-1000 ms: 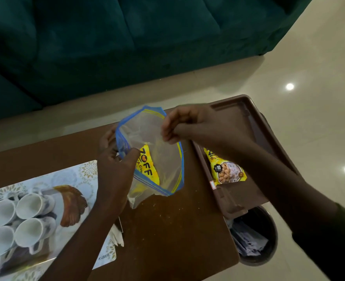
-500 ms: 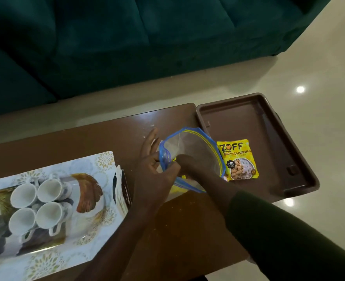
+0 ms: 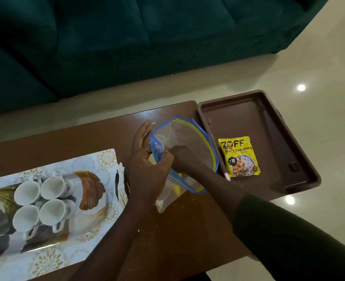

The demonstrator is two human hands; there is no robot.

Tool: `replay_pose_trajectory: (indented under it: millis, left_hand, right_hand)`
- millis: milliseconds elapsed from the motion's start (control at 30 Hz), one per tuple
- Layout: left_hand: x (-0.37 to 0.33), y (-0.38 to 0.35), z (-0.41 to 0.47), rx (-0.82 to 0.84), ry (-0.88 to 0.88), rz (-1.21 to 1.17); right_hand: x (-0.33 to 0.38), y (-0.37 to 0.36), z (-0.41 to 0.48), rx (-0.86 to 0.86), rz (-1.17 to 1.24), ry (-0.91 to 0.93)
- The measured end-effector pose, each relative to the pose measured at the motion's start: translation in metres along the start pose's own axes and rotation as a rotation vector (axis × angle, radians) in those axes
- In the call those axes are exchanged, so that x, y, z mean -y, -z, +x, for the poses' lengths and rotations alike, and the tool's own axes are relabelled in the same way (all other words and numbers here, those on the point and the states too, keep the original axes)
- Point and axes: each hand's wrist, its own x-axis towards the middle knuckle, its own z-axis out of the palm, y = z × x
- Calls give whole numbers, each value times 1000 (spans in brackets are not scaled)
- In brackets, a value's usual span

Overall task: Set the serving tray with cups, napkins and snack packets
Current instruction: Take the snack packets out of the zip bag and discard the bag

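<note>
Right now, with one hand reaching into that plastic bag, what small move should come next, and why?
Probably draw the right hand back out of the zip bag with the yellow packet still inside it. The left hand holds the bag's mouth open, and one matching snack packet already lies in the brown tray beside it.

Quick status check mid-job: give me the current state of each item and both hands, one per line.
zip bag: mouth open, on the table.
left hand: gripping the bag's rim.
right hand: reaching inside the bag; grasp hidden.
snack packet: sealed, flat in the brown tray.
four cups: upright, grouped on the patterned tray.
</note>
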Motion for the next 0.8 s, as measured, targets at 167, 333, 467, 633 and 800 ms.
replay_pose_trajectory:
  millis: [167, 333, 467, 633, 800]
  left_hand:
    - [4, 4, 8, -24, 19, 17]
    - [2, 1, 11, -128, 31, 75]
    - [-3, -8, 15, -180, -41, 103]
    - [-3, -18, 22, -209, -92, 124]
    - [0, -23, 27, -210, -111, 124]
  right_hand:
    - [4, 65, -32, -168, 42, 74]
    - [-10, 141, -76, -337, 286, 58]
    - [-36, 155, -87, -470, 718, 7]
    - [-89, 160, -70, -601, 1054, -175]
    - [-158, 168, -48, -692, 745, -259]
